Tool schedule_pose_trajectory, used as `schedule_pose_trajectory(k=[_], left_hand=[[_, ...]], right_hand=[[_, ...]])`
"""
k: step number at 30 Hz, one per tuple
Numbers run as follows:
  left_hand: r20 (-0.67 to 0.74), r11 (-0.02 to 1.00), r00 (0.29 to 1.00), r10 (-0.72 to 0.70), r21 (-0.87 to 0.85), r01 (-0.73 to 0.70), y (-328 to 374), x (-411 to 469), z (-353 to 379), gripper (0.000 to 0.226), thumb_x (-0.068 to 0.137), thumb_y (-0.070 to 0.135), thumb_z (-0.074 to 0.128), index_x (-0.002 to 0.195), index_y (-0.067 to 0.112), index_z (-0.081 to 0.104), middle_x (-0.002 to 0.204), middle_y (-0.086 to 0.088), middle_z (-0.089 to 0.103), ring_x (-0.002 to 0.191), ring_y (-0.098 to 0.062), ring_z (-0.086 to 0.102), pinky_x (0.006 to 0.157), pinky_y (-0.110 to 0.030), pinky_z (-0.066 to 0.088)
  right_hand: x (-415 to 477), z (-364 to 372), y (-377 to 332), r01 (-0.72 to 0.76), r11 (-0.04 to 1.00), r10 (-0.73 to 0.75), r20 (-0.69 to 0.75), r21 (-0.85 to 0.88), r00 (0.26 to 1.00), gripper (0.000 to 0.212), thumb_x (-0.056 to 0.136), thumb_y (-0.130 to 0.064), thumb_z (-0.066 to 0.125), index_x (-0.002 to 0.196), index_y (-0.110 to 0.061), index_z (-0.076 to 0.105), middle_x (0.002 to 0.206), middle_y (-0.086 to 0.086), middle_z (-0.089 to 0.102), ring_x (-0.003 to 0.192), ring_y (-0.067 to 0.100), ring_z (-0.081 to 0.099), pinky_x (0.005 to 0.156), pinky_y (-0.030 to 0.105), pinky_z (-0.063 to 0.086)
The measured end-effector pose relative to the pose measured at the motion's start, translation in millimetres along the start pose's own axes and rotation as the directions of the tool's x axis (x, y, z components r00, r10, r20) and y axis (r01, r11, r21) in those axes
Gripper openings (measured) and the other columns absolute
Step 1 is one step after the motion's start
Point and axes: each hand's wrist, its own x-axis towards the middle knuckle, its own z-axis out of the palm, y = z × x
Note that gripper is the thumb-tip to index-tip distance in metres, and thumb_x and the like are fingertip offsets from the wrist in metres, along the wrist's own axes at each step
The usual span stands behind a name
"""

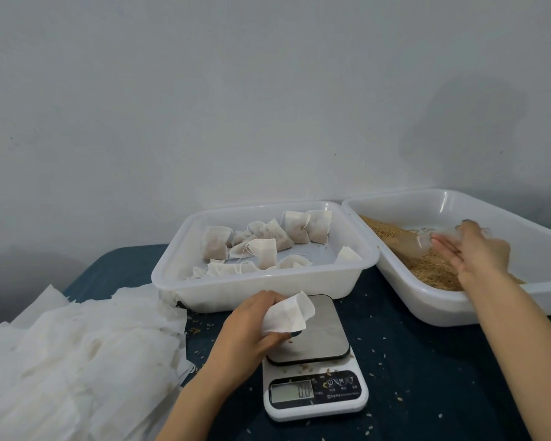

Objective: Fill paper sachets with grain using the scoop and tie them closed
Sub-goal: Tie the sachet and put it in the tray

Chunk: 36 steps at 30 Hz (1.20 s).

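My left hand (252, 326) holds an empty white paper sachet (288, 313) just above the steel plate of a kitchen scale (315, 370). My right hand (477, 253) is inside the right white tray (458, 307), over the brown grain (433, 265). It touches a clear plastic scoop (427, 241) that lies in the grain; motion blur hides whether the fingers are closed round the handle. The middle white tray (255, 294) holds several filled, tied sachets (299, 232).
A loose heap of empty paper sachets (77, 361) covers the left of the dark blue table (427, 377). Scattered grains lie around the scale. A pale wall stands right behind both trays.
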Motion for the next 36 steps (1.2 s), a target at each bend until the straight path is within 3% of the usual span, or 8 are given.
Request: schedule_pose_trajectory(k=[3, 10, 13, 18, 20, 23, 28, 36], left_hand=[[0.007, 1.000, 1.000, -0.003, 0.003, 0.003, 0, 0, 0, 0.023, 0.074, 0.061, 0.051, 0.095, 0.051, 0.048, 0.097, 0.029, 0.057, 0.094, 0.002, 0.053, 0.074, -0.013, 0.039], [-0.072, 0.993, 0.997, -0.041, -0.113, 0.033, 1, 2, 1, 0.032, 0.076, 0.062, 0.055, 0.101, 0.041, 0.055, 0.101, 0.025, 0.060, 0.093, -0.004, 0.058, 0.075, -0.021, 0.046], [-0.111, 0.984, 0.992, -0.064, -0.170, 0.044, 3, 3, 0, 0.030, 0.076, 0.061, 0.056, 0.100, 0.043, 0.055, 0.100, 0.025, 0.062, 0.091, -0.003, 0.059, 0.072, -0.017, 0.047], [-0.150, 0.978, 0.985, -0.088, -0.202, 0.056, 5, 4, 1, 0.030, 0.078, 0.060, 0.057, 0.102, 0.043, 0.056, 0.097, 0.024, 0.063, 0.087, -0.003, 0.060, 0.068, -0.012, 0.044], [-0.148, 0.978, 0.983, -0.112, -0.192, 0.083, 4, 4, 2, 0.026, 0.080, 0.057, 0.062, 0.101, 0.043, 0.055, 0.095, 0.024, 0.063, 0.087, -0.001, 0.059, 0.068, -0.011, 0.042], [-0.150, 0.981, 0.978, -0.145, -0.153, 0.122, 0, 4, 3, 0.021, 0.087, 0.043, 0.069, 0.101, 0.043, 0.053, 0.096, 0.019, 0.063, 0.090, 0.001, 0.058, 0.068, -0.009, 0.040], [-0.177, 0.980, 0.968, -0.179, -0.114, 0.160, -3, 5, 2, 0.023, 0.088, 0.044, 0.066, 0.101, 0.048, 0.047, 0.103, 0.019, 0.061, 0.095, 0.006, 0.055, 0.071, -0.006, 0.039], [-0.196, 0.988, 0.970, -0.142, -0.094, 0.125, 0, 4, 2, 0.031, 0.089, 0.035, 0.070, 0.102, 0.049, 0.045, 0.103, 0.022, 0.058, 0.098, 0.008, 0.052, 0.074, -0.006, 0.040]], right_hand=[[-3, -1, -2, 0.028, 0.997, -0.025, -0.049, 0.070, 0.998, 0.028, 0.102, -0.023, 0.052, 0.121, -0.004, 0.045, 0.086, 0.017, 0.069, 0.063, 0.014, 0.073, 0.065, 0.024, 0.060], [-17, 2, -9, 0.115, 0.979, -0.085, -0.169, 0.171, 0.982, 0.026, 0.103, -0.032, 0.051, 0.092, -0.009, 0.049, 0.077, 0.012, 0.070, 0.064, 0.014, 0.074, 0.063, 0.023, 0.059], [-19, 0, -13, 0.116, 0.973, -0.080, -0.176, 0.202, 0.981, 0.028, 0.102, -0.036, 0.052, 0.094, -0.009, 0.050, 0.071, 0.009, 0.072, 0.063, 0.015, 0.074, 0.060, 0.021, 0.058], [-25, 2, -14, 0.068, 0.991, -0.060, -0.072, 0.115, 0.996, 0.036, 0.101, -0.036, 0.048, 0.099, -0.003, 0.062, 0.068, 0.006, 0.074, 0.055, 0.010, 0.069, 0.051, 0.019, 0.054], [-31, 4, -15, 0.045, 0.998, -0.045, 0.008, 0.045, 0.999, 0.037, 0.100, -0.035, 0.044, 0.094, -0.005, 0.066, 0.073, 0.006, 0.075, 0.048, 0.006, 0.063, 0.045, 0.016, 0.049], [-44, 12, -14, 0.047, 0.997, -0.041, 0.102, -0.054, 0.994, 0.040, 0.100, -0.036, 0.043, 0.084, -0.008, 0.067, 0.063, 0.003, 0.072, 0.040, 0.003, 0.054, 0.041, 0.014, 0.044], [-64, 25, -12, 0.048, 0.992, -0.021, 0.227, -0.115, 0.974, 0.038, 0.099, -0.036, 0.045, 0.083, -0.010, 0.068, 0.056, 0.001, 0.068, 0.038, 0.003, 0.047, 0.039, 0.013, 0.039], [-82, 40, -18, 0.116, 0.975, -0.058, 0.289, -0.188, 0.955, 0.039, 0.099, -0.038, 0.047, 0.081, -0.010, 0.068, 0.051, 0.002, 0.065, 0.036, 0.005, 0.045, 0.039, 0.016, 0.039]])
